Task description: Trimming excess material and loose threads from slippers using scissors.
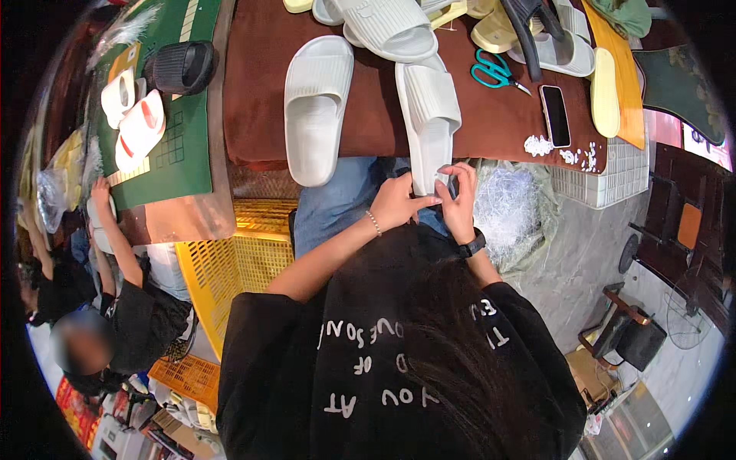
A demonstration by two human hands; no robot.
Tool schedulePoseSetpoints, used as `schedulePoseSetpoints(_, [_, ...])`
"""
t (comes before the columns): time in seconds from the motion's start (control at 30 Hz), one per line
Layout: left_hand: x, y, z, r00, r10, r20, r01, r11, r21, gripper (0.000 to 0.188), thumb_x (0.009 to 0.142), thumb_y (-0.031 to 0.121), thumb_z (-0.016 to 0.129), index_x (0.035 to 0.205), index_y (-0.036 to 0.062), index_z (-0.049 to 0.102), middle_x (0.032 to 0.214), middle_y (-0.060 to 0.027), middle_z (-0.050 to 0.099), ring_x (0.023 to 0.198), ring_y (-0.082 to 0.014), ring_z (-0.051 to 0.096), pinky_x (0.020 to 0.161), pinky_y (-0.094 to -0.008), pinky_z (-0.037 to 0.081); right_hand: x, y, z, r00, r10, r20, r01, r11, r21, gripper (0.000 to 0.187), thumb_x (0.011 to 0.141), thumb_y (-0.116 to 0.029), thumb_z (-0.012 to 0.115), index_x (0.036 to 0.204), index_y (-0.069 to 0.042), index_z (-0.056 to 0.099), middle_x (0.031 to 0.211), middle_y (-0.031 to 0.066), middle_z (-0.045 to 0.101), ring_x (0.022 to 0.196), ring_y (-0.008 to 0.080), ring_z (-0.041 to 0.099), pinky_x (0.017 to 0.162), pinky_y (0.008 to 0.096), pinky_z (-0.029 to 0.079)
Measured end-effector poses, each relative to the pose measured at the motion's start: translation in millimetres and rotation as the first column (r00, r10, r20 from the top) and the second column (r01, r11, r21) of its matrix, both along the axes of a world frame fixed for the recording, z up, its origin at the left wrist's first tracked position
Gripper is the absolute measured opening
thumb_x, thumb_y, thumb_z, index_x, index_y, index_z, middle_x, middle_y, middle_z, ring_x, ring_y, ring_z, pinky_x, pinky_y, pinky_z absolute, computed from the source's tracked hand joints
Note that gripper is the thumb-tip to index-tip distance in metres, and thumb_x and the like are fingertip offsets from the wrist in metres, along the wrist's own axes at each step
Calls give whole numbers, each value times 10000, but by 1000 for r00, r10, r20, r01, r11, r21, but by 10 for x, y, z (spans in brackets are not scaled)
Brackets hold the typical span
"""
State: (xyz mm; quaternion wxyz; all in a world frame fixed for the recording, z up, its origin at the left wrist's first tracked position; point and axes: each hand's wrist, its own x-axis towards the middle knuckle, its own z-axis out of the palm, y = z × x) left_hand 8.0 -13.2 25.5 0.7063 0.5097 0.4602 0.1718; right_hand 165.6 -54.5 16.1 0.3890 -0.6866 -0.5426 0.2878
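A light grey slide sandal lies with its strap end on the brown cloth-covered table and its heel over the near edge. My left hand grips the heel from the left, thumb stretched across it. My right hand, with a dark band at the wrist, pinches the heel's right side with bent fingers. Any small thing between the fingertips is too small to make out. To the left, a matching grey slide sandal rests untouched, its heel also past the edge.
Several slides are heaped at the far side. Teal-handled scissors, a phone and white scraps lie at right. A yellow crate and plastic-lined bag stand below. Another person works at the left-hand green mat.
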Motion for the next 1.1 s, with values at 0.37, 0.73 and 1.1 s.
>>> schedulePoseSetpoints(0.37, [-7, 10, -33, 999, 8, 45, -4, 995, -100, 387, 775, 199, 756, 984, -58, 556, 739, -119, 673, 490, -150, 626, 436, -281, 489, 80, -2, 21, 991, -48, -126, 55, 997, 49, 119, 772, -9, 610, 880, -47, 576, 1010, 117, 503, 998, 299, 483, 878, 357, 393])
schedulePoseSetpoints(0.73, [-6, 1, -55, 998, 20, 58, -14, 995, -100, 398, 785, 210, 748, 994, -66, 551, 732, -116, 675, 480, -150, 622, 420, -269, 477, 65, 73, -120, 991, -54, 126, 37, 991, 130, 151, 757, -73, 712, 877, -59, 620, 936, 91, 514, 942, 259, 480, 868, 359, 367])
schedulePoseSetpoints(1.1, [-6, -14, -15, 999, 21, 32, -18, 996, -92, 404, 771, 207, 762, 1018, -47, 567, 705, -116, 670, 478, -144, 621, 411, -270, 473, 19, 75, -104, 970, -6, 242, -19, 995, 99, 104, 813, -73, 645, 868, -40, 562, 918, 99, 497, 920, 274, 449, 865, 364, 344])
